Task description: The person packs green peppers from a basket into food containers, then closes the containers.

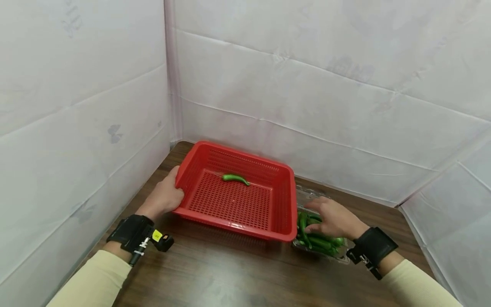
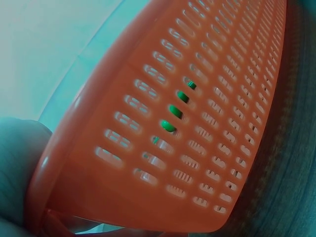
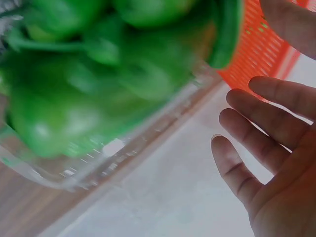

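Observation:
At the left end of a red perforated basket (image 1: 234,226), my left hand (image 1: 165,192) grips the rim, with the thumb on the near side. The basket tilts toward me, and a single green chili pepper (image 1: 235,178) lies inside. In the left wrist view, the pepper's green shows through slots in the basket wall (image 2: 113,197). My right hand (image 1: 334,216) is over a clear plastic container (image 3: 113,148) piled with green chili peppers (image 1: 322,244). The right wrist view shows its fingers (image 3: 242,180) spread and nearly straight, holding nothing, beside the pile.
The container stands against the basket's right end on a brown wood-grain table (image 1: 215,273). White sheeting (image 1: 307,98) walls off the table's back, left and right sides, close behind the basket.

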The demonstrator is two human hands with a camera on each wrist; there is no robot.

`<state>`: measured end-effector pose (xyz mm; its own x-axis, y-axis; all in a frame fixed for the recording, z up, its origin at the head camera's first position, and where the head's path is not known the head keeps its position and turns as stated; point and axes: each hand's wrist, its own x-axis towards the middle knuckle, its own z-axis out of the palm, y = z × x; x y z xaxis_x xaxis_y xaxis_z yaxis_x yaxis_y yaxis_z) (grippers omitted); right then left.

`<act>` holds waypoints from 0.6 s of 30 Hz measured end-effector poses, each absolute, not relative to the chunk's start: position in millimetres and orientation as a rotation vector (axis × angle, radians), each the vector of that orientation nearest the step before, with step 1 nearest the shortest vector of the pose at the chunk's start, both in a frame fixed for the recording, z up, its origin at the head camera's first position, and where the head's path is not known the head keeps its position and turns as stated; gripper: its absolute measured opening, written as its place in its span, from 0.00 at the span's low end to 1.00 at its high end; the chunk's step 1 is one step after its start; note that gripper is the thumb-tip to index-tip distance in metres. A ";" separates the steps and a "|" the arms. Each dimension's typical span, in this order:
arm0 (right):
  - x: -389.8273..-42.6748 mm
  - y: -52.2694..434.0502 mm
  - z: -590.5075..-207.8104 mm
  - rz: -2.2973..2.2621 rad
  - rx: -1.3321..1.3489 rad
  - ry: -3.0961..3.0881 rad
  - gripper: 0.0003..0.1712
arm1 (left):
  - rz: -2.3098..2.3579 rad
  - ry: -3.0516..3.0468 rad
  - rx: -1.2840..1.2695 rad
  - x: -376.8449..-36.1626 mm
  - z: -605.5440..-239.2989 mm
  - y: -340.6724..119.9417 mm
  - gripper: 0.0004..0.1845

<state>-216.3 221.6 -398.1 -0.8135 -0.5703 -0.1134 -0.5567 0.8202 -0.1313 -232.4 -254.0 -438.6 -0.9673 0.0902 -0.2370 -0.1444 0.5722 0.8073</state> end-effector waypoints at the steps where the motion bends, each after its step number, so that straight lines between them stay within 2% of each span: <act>1: -219.7 220.2 -393.9 -0.131 -0.888 2.865 0.34 | 1.354 2.553 -0.048 -231.7 -438.5 -253.8 0.41; 9: -263.5 180.9 -358.9 -0.221 -1.017 2.884 0.28 | 1.388 2.544 -0.073 -228.8 -438.0 -252.2 0.42; 15: -297.4 116.2 -354.4 -0.044 -1.045 2.751 0.31 | 1.383 2.533 -0.112 -223.4 -438.5 -247.9 0.43; 18: -315.3 81.8 -360.2 0.068 -1.109 2.662 0.28 | 1.370 2.542 -0.125 -222.9 -436.4 -245.9 0.42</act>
<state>-315.3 81.8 -360.2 -0.6764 -0.6919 -0.2527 -0.7039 0.7082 -0.0550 -222.9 -245.9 -436.4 -0.9650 0.0429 -0.2589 -0.1926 0.5542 0.8098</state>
